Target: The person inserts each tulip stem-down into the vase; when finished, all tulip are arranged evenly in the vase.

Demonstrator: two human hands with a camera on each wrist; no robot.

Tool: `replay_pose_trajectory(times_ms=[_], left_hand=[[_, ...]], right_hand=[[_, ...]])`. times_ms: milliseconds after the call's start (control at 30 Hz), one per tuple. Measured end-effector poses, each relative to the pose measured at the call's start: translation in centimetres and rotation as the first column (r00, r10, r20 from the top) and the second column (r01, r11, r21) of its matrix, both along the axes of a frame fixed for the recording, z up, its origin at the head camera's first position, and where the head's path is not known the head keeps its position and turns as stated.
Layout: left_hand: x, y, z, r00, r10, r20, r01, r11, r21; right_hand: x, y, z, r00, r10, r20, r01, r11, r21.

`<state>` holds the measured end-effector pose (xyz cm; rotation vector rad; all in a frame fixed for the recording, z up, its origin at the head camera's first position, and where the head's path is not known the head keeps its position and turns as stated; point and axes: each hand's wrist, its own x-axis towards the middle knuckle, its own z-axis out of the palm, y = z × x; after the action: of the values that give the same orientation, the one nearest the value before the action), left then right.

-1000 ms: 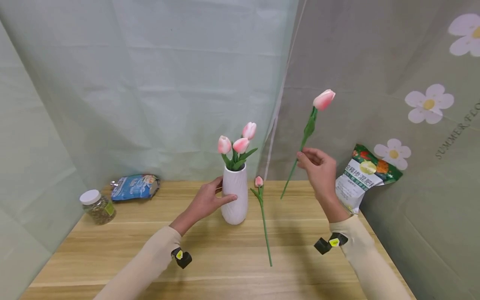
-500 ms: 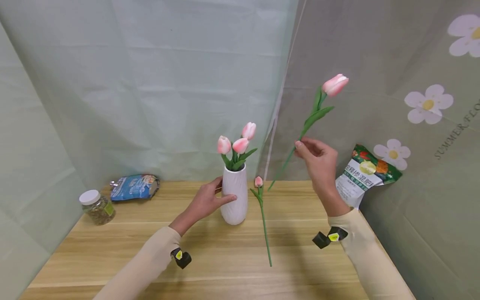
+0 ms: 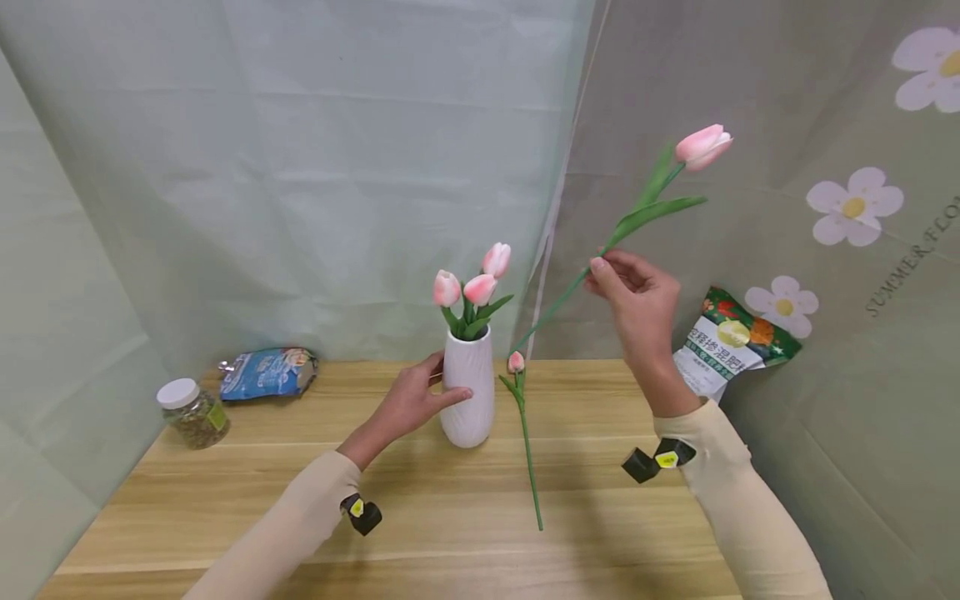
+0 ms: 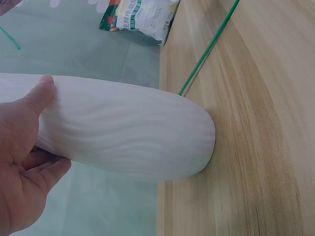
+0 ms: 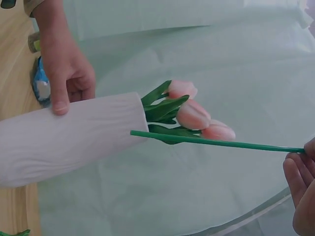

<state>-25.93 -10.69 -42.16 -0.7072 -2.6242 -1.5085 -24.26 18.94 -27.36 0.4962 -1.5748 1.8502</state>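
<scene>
A white ribbed vase stands upright on the table, with three pink tulips in its mouth. My left hand grips the vase from the left side, thumb across its front, as the left wrist view also shows on the vase wall. To the right, my right hand pinches the stem of another pink tulip between thumb and fingers. That tulip tilts, bloom up to the right, and its stem end overlaps the vase rim in the right wrist view. One more tulip lies on the table right of the vase.
On the wooden table, a white-lidded jar and a blue bag sit at the left. A green and white bag leans on the right-hand cloth, behind my right hand. Cloth hangs along the back and sides.
My right hand has risen, tilting the tulip so its bloom moves up and right and its stem end swings left toward the vase. My left hand stays on the vase.
</scene>
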Motion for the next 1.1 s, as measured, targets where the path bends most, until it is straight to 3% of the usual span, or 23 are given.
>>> replay_pose_trajectory(times_ms=[533, 800, 1100], left_hand=[[-0.1, -0.1, -0.2, 1.000, 0.004, -0.008, -0.004, 1.000, -0.003], [-0.1, 0.0, -0.1, 1.000, 0.007, -0.005, -0.007, 1.000, -0.008], [-0.2, 0.0, -0.3, 1.000, 0.007, -0.004, -0.007, 1.000, -0.002]], right_hand=[[-0.4, -1.1, 1.8, 1.000, -0.012, -0.015, 0.012, 0.999, -0.032], [-0.7, -2.0, 1.5, 1.000, -0.009, -0.023, 0.008, 0.999, -0.042], [-1.1, -3.0, 0.7, 1.000, -0.002, -0.004, 0.002, 1.000, 0.012]])
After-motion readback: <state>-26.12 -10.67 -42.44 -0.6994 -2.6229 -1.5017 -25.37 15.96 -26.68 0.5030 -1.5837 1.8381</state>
